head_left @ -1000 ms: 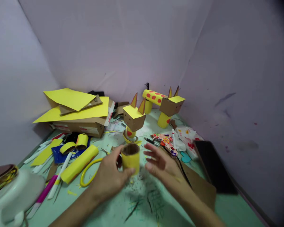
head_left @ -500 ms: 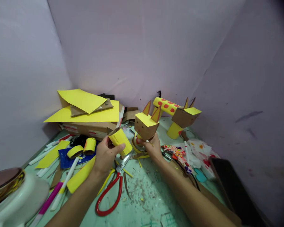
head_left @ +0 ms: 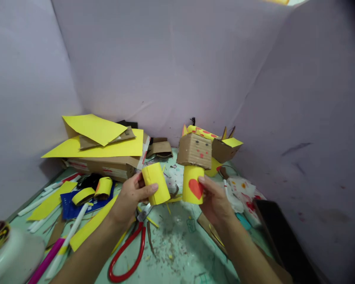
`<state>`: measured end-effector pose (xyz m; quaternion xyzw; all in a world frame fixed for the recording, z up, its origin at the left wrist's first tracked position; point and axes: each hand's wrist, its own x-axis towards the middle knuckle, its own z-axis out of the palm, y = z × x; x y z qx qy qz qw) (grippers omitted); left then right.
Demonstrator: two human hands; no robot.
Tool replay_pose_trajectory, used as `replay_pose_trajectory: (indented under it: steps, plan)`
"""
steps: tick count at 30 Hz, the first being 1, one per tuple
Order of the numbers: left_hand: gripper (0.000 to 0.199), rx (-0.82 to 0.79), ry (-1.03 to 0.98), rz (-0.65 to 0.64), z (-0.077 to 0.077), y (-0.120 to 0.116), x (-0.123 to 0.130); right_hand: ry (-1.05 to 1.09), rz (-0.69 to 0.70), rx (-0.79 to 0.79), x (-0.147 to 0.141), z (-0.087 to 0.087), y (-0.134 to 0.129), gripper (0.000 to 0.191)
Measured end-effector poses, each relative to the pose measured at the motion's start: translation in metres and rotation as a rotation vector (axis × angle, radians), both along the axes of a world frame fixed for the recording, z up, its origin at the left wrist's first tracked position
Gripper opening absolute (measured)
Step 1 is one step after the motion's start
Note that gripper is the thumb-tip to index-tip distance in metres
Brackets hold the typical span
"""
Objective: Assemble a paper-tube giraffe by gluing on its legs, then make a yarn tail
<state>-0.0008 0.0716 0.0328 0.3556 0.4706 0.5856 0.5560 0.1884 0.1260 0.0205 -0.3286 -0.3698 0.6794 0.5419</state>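
My left hand [head_left: 133,197] is closed round a short yellow paper-covered cardboard tube [head_left: 156,184], thumb across its front. In my right hand [head_left: 217,199] is a cardboard animal figure [head_left: 194,152]: a box head with drawn eyes and red marks sits on a yellow tube body bearing a red heart. My fingers grip that body at its right side. The tube and the figure are held side by side, apart, above the table. Below my left hand lie red-handled scissors [head_left: 130,252], their blades partly hidden. Behind the figure stands a spotted yellow tube animal [head_left: 226,149] with a box head, partly covered.
Yellow sheets [head_left: 97,128] lie on a cardboard box [head_left: 100,165] at the back left. Yellow tube rings [head_left: 103,187], markers [head_left: 71,236] and a blue packet [head_left: 66,205] are at left. A dark phone-like slab [head_left: 279,232] and plastic wrapping [head_left: 242,189] lie at right. Scraps litter the green table [head_left: 177,252].
My right hand has raised the figure and turned it, so its drawn face and heart now show towards me. The left hand still holds the yellow tube, now more upright. The view has shifted slightly.
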Motion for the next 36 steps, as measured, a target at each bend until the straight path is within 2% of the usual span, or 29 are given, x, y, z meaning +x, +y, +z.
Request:
replay_pose_trajectory:
  steps: [5, 9, 13, 18, 23, 31, 36]
  plan:
    - [0.053, -0.09, -0.056, -0.103, -0.004, -0.009, 0.016, 0.076, 0.081, -0.081, -0.003, -0.012, -0.015, 0.016]
    - [0.054, -0.124, -0.05, -0.126, -0.009, -0.01, 0.021, 0.128, 0.115, -0.126, -0.005, -0.017, -0.019, 0.018]
    - [0.058, -0.134, -0.061, -0.134, -0.011, -0.008, 0.022, 0.14, 0.153, -0.118, -0.007, -0.018, -0.024, 0.021]
    - [0.054, -0.113, -0.029, -0.143, -0.017, -0.006, 0.02, 0.134, 0.148, -0.09, -0.007, -0.02, -0.024, 0.023]
    - [0.051, -0.079, 0.058, -0.212, -0.021, -0.006, 0.02, 0.185, 0.181, -0.036, -0.007, -0.021, -0.024, 0.026]
    - [0.043, -0.009, 0.141, -0.245, -0.015, -0.006, 0.014, 0.177, 0.207, 0.016, -0.009, -0.02, -0.029, 0.022]
    - [0.041, -0.034, 0.077, -0.223, -0.014, -0.007, 0.016, 0.166, 0.223, 0.014, -0.008, -0.019, -0.028, 0.025]
